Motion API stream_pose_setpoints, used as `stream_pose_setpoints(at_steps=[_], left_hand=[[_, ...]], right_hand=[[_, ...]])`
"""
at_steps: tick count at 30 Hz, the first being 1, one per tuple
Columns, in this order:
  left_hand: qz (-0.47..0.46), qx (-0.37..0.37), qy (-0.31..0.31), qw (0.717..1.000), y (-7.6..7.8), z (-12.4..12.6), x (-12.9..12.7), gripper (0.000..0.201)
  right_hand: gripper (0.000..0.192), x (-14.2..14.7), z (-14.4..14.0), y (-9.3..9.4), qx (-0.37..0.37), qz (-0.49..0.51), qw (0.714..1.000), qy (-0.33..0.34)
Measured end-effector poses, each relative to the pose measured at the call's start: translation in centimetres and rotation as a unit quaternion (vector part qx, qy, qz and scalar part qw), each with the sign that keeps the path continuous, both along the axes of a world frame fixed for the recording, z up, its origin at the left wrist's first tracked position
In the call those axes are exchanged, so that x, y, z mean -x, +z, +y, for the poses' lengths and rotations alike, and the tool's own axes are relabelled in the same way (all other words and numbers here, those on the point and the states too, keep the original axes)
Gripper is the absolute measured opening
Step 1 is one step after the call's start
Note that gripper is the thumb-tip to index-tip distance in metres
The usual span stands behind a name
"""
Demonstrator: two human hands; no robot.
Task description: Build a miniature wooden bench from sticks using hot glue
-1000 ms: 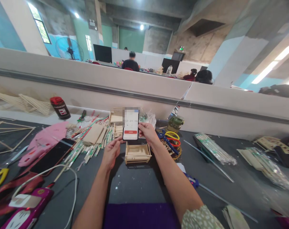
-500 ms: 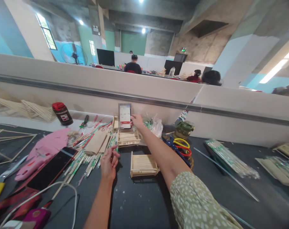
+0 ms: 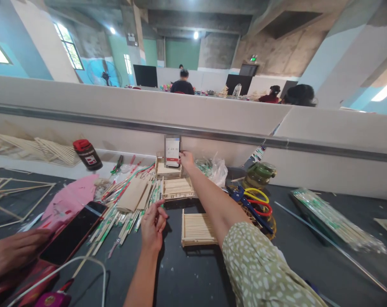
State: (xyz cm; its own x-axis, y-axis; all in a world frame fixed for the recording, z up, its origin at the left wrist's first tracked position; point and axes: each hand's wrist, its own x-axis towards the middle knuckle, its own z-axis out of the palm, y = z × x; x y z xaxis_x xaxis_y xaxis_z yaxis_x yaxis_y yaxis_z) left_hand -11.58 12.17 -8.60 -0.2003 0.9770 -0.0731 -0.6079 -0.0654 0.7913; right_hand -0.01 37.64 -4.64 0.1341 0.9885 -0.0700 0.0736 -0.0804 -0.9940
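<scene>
My right hand (image 3: pixel 187 161) reaches to the back and grips the right edge of an upright smartphone (image 3: pixel 172 150) with a timer on its screen. The phone stands at a small stick-built tray (image 3: pixel 168 169) near the partition. A second tray of thin wooden sticks (image 3: pixel 178 187) is in front of it. Closer to me lies a third stick-built tray (image 3: pixel 198 229), partly hidden by my right forearm. My left hand (image 3: pixel 153 221) hovers left of the trays, fingers loosely bent and apart, the index finger pointing forward, holding nothing.
Left lie bundled sticks (image 3: pixel 121 217), brown paper (image 3: pixel 132 195), a dark phone (image 3: pixel 73 232) and a white cable (image 3: pixel 104 273). Another person's hand (image 3: pixel 17 251) is at the left edge. Right are blue pliers (image 3: pixel 244 198), a green jar (image 3: pixel 260 174), a metal rod (image 3: pixel 330 245) and packed sticks (image 3: pixel 337 219).
My right hand has shifted the smartphone slightly up and back, so more of the rear tray shows. Another person's hand has come in at the left. My left hand stays about the same.
</scene>
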Motion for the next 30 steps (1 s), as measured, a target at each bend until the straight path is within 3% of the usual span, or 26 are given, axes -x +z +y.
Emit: stream_pose_setpoints(at_steps=[13, 24, 30], left_hand=[[-0.008, -0.004, 0.003, 1.000, -0.2, 0.1, 0.1, 0.036], [-0.012, -0.001, 0.000, 1.000, -0.1, 0.0, 0.0, 0.036], [-0.016, 0.002, -0.002, 1.000, -0.1, 0.1, 0.1, 0.037]], right_hand=[[0.025, -0.5, 0.8, 0.0, -0.025, 0.026, 0.999, -0.009], [0.032, -0.4, 0.2, 0.6, 0.005, 0.001, 1.000, 0.023], [0.020, -0.8, -0.5, 1.6, -0.009, -0.011, 1.000, -0.012]])
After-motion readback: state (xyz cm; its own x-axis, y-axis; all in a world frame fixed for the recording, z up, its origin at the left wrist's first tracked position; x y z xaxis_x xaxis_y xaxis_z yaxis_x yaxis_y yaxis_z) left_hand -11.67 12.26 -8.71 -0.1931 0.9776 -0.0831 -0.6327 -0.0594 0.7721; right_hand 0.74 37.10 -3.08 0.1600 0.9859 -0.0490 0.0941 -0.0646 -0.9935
